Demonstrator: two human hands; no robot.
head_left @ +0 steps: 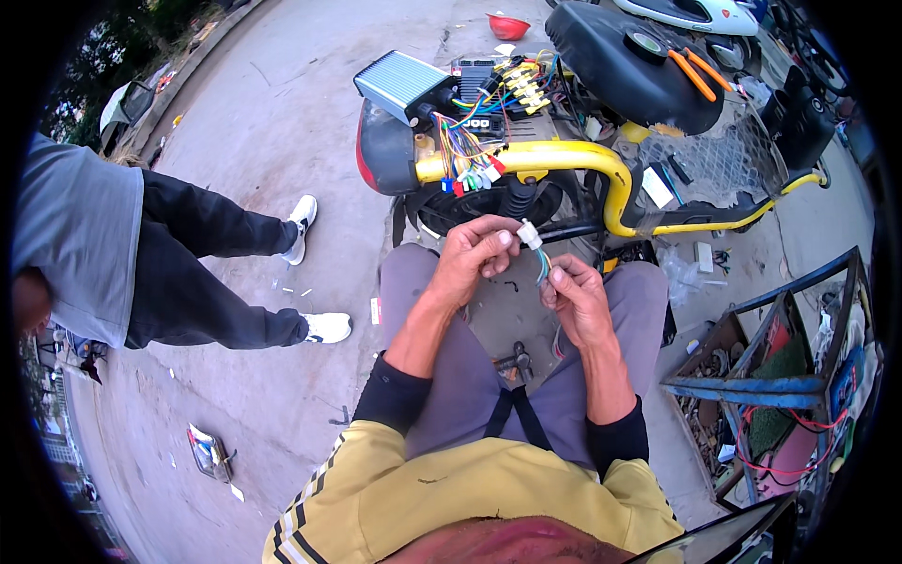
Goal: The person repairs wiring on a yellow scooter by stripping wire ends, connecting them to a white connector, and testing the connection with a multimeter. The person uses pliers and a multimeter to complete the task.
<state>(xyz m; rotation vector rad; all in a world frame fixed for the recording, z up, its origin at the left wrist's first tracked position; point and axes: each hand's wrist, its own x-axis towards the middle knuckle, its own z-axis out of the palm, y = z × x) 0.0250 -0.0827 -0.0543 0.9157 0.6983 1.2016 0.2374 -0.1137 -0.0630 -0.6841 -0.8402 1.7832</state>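
Observation:
My left hand (474,252) pinches a white plastic connector (528,235) over my knees. Green and grey wires hang down from it, and my right hand (571,289) grips them a little below and to the right. Just beyond my hands stands a partly dismantled scooter with a yellow tube frame (614,179). On its rear sit a silver controller box (395,80), a row of yellow terminals (521,86) and a bundle of coloured wires with small plugs (470,160). A black seat (606,80) carries orange pliers (692,75).
Someone in dark trousers (207,235) and white shoes stands to my left. A metal rack (752,390) full of parts is at my right. Also on the ground are a red helmet (507,26), a small tray of items (209,454) and a dark tool (517,362) between my legs.

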